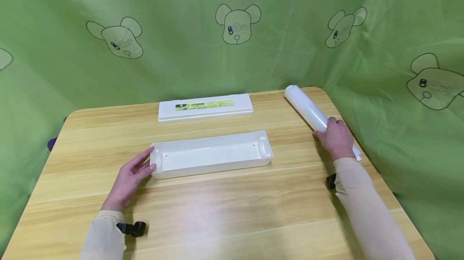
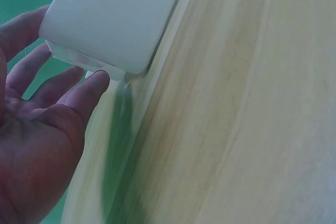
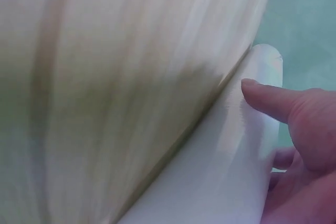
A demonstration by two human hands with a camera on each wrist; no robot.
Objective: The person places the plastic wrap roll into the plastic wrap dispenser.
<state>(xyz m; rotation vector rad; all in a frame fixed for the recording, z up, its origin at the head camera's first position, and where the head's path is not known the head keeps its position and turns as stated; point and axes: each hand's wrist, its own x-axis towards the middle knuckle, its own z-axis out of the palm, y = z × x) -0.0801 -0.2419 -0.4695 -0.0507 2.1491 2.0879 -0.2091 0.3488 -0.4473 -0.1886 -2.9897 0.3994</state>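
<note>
A long white plastic box [image 1: 212, 169], lidless, lies across the middle of the table. My left hand [image 1: 131, 174] holds its left end, thumb by the near corner and fingers at the far one. In the left wrist view the thumb tip [image 2: 98, 79] sits right at the lower edge of the box. At the right, a roll of clear plastic film [image 1: 306, 108] slants along the table edge. My right hand [image 1: 337, 137] grips it near its close end, thumb on one side and fingers round the other. That hand partly hides the roll.
Behind the box lies a white lid [image 1: 206, 115] with a yellow-green label. The wooden table [image 1: 217, 215] has rounded far corners. Green curtains [image 1: 181, 62] with bear-head outlines hang close around its back and sides. A black camera [image 1: 134, 228] is strapped to the left wrist.
</note>
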